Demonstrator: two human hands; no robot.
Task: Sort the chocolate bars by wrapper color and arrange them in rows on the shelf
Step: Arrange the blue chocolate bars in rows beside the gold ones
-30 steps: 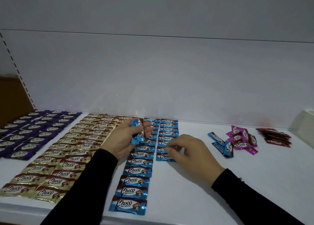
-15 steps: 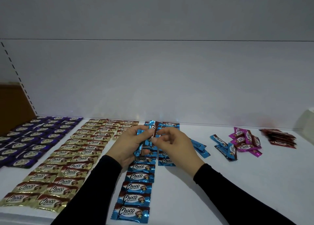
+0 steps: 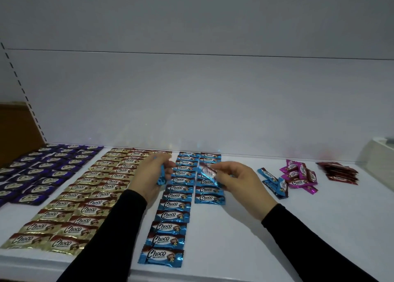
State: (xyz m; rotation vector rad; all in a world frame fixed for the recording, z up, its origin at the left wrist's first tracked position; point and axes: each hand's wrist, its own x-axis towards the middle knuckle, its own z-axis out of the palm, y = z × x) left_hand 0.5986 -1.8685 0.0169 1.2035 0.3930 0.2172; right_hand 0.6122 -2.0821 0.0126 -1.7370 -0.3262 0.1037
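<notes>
Seen from the head camera only: white shelf board (image 3: 245, 235) under a plain grey back panel, edged on the left by a slotted upright with a brown surface beyond. Laid out on it from left to right: purple-wrapped chocolate bars in rows (image 3: 40, 171), gold-wrapped chocolate bars in rows (image 3: 85, 198), then two columns of blue foil-wrapped chocolate bars (image 3: 170, 215), the left column reaching almost to the front edge, the right column shorter and ending mid-shelf. Every laid bar flat, long axis running left to right, "Choco" lettering readable from the front. Further right, well apart from the rows: a small loose heap of blue bars (image 3: 274, 182) touching a jumbled heap of magenta-wrapped bars (image 3: 298, 176), then a stack of dark red-wrapped bars (image 3: 339, 173), and a pale box corner at the far right edge. Left hand (image 3: 152, 175), black-sleeved, curled round a bunch of blue bars (image 3: 161, 174), hovering over the gold rows' right edge and hiding part of them. Right hand (image 3: 241, 181) pinching a single blue-wrapped bar (image 3: 207, 173) between thumb and fingertips above the shorter blue column, bar tilted, long axis slanting from upper left down to lower right, blurred.
</notes>
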